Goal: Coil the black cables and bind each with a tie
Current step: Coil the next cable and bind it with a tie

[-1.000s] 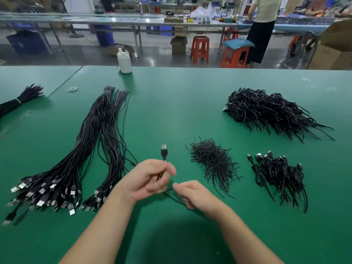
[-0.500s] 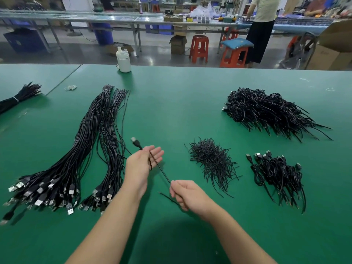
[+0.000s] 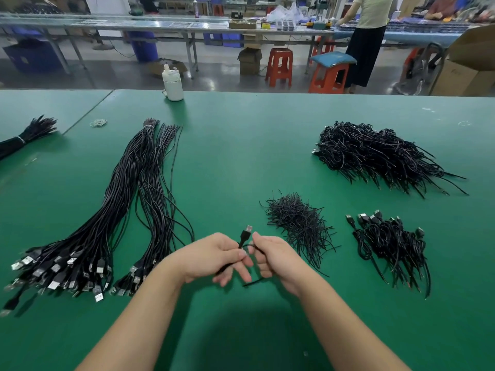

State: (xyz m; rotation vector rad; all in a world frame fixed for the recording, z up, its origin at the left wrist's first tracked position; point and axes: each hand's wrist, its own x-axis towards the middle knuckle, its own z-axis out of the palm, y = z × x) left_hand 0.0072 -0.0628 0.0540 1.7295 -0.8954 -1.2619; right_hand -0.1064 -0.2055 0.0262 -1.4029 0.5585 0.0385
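My left hand (image 3: 211,257) and my right hand (image 3: 276,259) meet over the green table (image 3: 241,145), both gripping one black USB cable (image 3: 245,238). Its plug sticks up between the two thumbs, and a loose end pokes out below my right hand. Long straight cables (image 3: 128,199) with USB plugs lie in two bundles at the left. A small heap of black ties (image 3: 297,223) sits just right of my hands. Coiled, bound cables (image 3: 391,245) lie further right, with a bigger heap (image 3: 375,153) behind them.
A white bottle (image 3: 172,84) stands at the table's far edge. A rubber band (image 3: 98,122) lies near the seam at the left, and another cable bundle (image 3: 24,135) reaches in from the left edge. Stools, benches and a standing person are beyond the table.
My left hand swung out to the left with the cable wrapped round it, then came back. Both hands have now closed together on the cable, plug pointing up.
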